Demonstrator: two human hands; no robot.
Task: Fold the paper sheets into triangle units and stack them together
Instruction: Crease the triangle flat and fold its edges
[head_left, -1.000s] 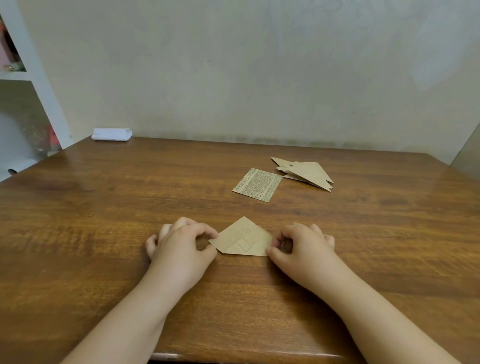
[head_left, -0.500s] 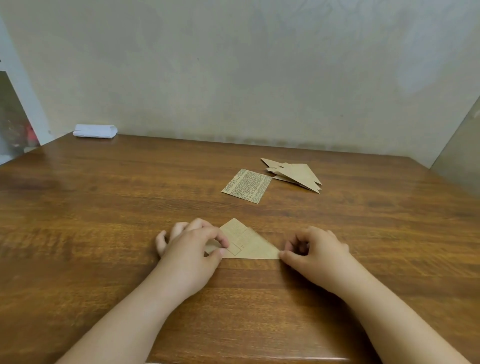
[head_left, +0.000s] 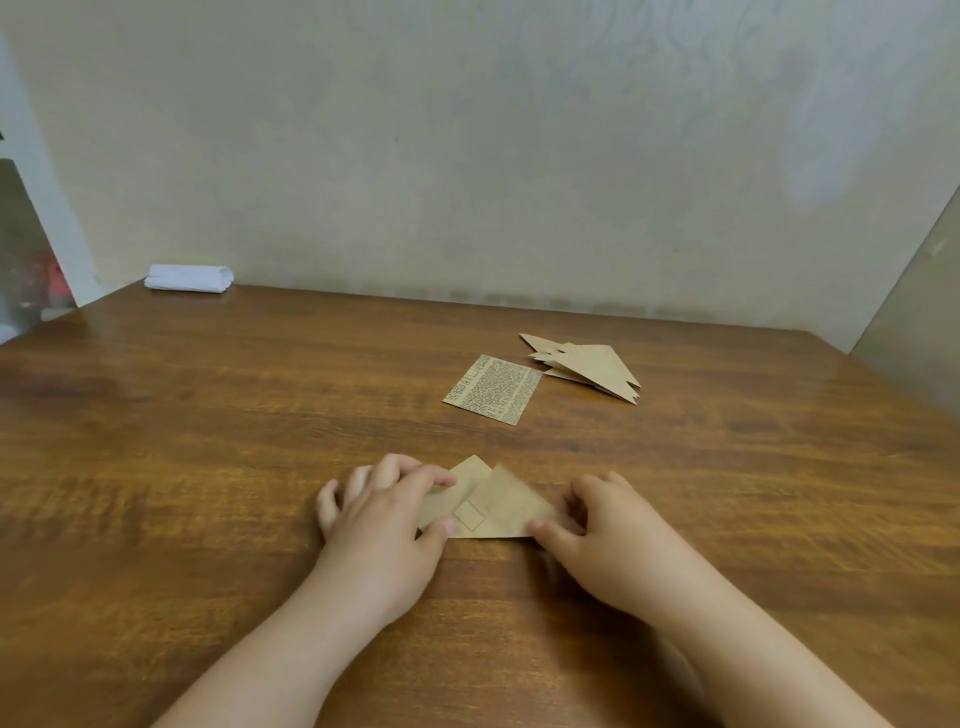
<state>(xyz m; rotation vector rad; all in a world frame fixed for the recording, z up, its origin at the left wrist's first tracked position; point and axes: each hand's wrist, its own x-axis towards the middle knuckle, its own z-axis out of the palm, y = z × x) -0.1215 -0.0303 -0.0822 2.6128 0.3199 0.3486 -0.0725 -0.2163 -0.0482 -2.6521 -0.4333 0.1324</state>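
A tan paper piece (head_left: 491, 501), partly folded into a triangle, lies on the wooden table (head_left: 208, 467) in front of me. My left hand (head_left: 382, 525) pinches its left corner between thumb and curled fingers. My right hand (head_left: 605, 535) pinches its right corner with thumb and forefinger. Farther back lies a flat printed paper sheet (head_left: 492, 389). To its right sits a stack of folded triangle units (head_left: 587, 366).
A folded white cloth or paper roll (head_left: 188, 278) lies at the table's far left corner against the wall. A white shelf upright (head_left: 47, 218) stands left of the table. A panel (head_left: 914, 332) borders the right side.
The folded piece has been flattened and widened, with its right flap pressed down. My hands have shifted slightly rightward with it, and the head view has turned left to right.
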